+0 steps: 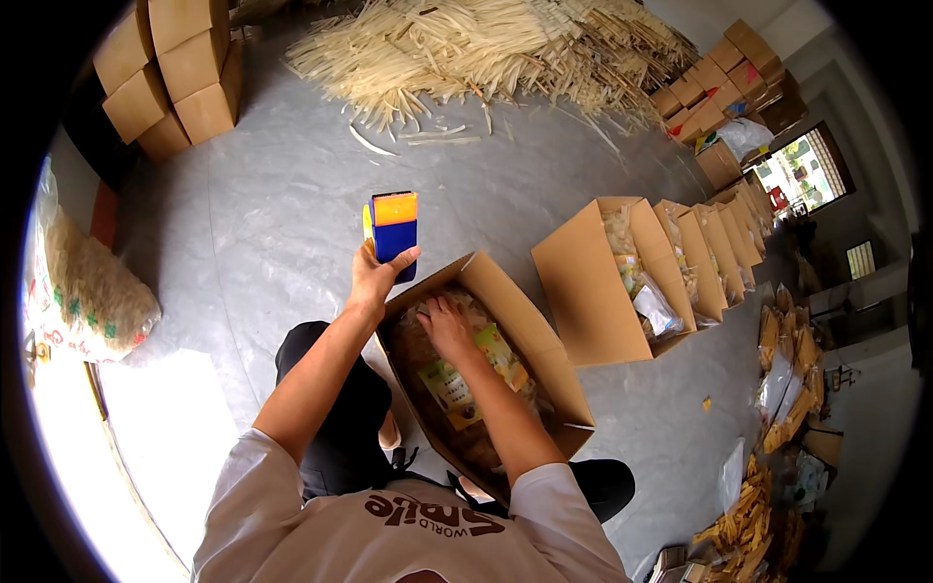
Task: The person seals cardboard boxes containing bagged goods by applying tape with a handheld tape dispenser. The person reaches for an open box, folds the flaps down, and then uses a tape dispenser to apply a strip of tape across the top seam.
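My left hand point(369, 280) is held out beside the far left corner of an open cardboard box point(559, 364). It is closed around a flat blue-and-orange stack point(395, 238) with a yellow edge; whether this is cards or packets I cannot tell. My right hand point(449, 328) reaches down into the box. Its fingers are apart, resting on the clear plastic bags point(465, 303) packed inside, and nothing shows in its grip. Below that hand lie green-and-yellow printed packs or labels point(452, 389). The box stands on the floor between my knees.
To the right runs a row of open filled cartons point(593, 291). A big heap of pale dry strips point(486, 49) lies at the far side. Closed cartons point(194, 73) are stacked far left, above a bulging clear sack point(92, 287). Yellowish bundles point(743, 515) lie at the lower right.
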The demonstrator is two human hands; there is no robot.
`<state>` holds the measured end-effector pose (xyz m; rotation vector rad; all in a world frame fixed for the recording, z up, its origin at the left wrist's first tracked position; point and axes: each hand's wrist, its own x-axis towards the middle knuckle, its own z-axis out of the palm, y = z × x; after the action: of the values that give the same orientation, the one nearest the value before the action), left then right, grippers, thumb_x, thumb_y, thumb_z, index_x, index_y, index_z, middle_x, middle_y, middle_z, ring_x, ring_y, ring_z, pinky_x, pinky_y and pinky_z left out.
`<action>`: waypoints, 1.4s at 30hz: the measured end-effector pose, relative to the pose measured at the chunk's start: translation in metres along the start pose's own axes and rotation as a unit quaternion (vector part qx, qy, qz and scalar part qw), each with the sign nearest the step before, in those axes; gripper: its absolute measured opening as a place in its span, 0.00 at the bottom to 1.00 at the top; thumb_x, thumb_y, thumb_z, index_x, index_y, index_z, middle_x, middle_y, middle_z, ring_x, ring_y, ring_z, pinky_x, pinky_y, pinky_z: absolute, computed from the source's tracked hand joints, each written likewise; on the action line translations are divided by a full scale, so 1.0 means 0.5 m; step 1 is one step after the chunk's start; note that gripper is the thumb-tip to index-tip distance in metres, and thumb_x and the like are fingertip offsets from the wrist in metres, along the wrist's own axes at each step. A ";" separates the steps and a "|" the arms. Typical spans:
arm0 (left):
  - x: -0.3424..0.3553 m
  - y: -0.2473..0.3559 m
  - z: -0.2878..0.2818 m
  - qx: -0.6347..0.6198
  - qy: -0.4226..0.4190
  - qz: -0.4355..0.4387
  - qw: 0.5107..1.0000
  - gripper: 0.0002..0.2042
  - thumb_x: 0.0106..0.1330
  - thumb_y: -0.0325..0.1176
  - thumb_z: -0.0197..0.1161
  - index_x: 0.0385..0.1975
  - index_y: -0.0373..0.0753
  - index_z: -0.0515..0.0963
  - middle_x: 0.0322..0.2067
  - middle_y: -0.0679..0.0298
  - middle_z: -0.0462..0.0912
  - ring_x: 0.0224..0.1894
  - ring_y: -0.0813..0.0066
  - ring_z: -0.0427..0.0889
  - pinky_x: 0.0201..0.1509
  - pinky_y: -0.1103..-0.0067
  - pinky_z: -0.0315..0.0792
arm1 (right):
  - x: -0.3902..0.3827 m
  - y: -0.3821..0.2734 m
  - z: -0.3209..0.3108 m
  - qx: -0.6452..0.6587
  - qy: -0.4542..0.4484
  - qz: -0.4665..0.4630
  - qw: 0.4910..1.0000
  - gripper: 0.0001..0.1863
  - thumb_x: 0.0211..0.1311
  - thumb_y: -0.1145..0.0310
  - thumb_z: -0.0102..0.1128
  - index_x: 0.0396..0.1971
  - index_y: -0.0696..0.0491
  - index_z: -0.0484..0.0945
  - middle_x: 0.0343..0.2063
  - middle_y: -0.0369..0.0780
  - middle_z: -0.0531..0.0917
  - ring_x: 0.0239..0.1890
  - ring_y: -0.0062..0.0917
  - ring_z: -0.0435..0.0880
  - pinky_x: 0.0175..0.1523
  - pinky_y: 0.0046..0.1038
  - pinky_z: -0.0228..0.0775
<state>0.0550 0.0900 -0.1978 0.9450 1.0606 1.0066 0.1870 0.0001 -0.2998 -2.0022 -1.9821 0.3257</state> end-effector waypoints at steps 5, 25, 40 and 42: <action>-0.009 0.011 0.013 -0.016 -0.003 -0.036 0.999 0.16 0.51 0.34 0.70 0.36 0.37 0.73 0.28 0.69 0.77 0.30 0.81 0.74 0.37 0.81 0.70 | -0.031 -0.049 0.022 -0.018 -0.001 -0.019 1.000 0.17 0.59 0.60 0.50 0.42 0.56 0.71 0.45 0.46 0.72 0.53 0.40 0.68 0.58 0.55 0.49; -0.015 0.012 0.028 -0.031 -0.048 0.002 0.998 0.14 0.52 0.30 0.69 0.35 0.35 0.72 0.29 0.68 0.77 0.31 0.83 0.74 0.36 0.82 0.71 | -0.012 -0.080 0.090 -0.089 -0.080 0.065 0.991 0.28 0.59 0.52 0.44 0.56 0.54 0.63 0.59 0.46 0.59 0.66 0.39 0.48 0.59 0.64 0.39; -0.275 -0.020 0.115 0.048 -0.541 -0.075 0.836 0.14 0.56 0.27 0.64 0.42 0.37 0.71 0.35 0.68 0.76 0.38 0.83 0.74 0.43 0.82 0.70 | -0.366 -0.123 -0.320 0.292 0.187 0.107 0.932 0.29 0.56 0.61 0.60 0.51 0.62 0.61 0.45 0.47 0.72 0.47 0.32 0.72 0.53 0.28 0.61; -0.315 -0.061 0.126 0.037 -0.617 -0.139 0.774 0.18 0.60 0.29 0.60 0.50 0.34 0.67 0.43 0.65 0.74 0.46 0.81 0.72 0.54 0.82 0.65 | -0.418 -0.123 -0.284 0.402 0.248 0.174 0.864 0.25 0.56 0.61 0.60 0.46 0.60 0.63 0.40 0.42 0.72 0.41 0.25 0.72 0.49 0.24 0.62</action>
<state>0.0940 -0.0763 -0.1758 1.1729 0.0774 -0.0443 0.1783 -0.2167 -0.1560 -1.6245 -0.9219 0.5409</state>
